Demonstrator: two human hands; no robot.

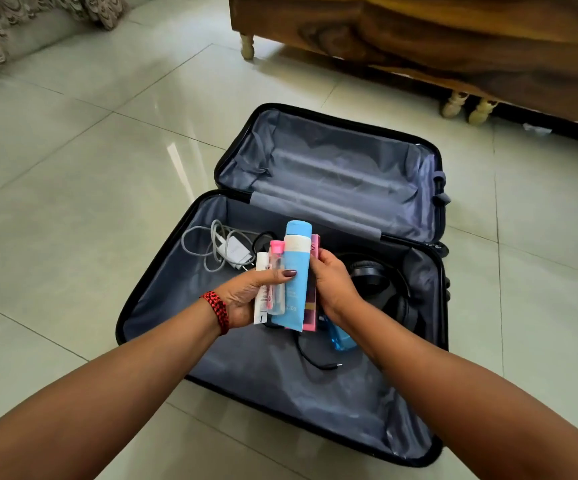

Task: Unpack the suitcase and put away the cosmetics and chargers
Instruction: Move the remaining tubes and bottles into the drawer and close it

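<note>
Now the left grip (246, 299) curls round three cosmetics (296, 271) and the right grip (332, 285) pinches a pink box (316, 247), so one may slip from this crowded bundle into the suitcase (280, 382).

Light: soft, even brightness is filling the room | Glare: a white streak is shining on the floor tiles (178, 162) left of the suitcase (263, 375) | Shadow: shade is pooling under the wooden furniture (419, 39) behind the suitcase | Edges: tile lines are bowing far from the suitcase
</note>
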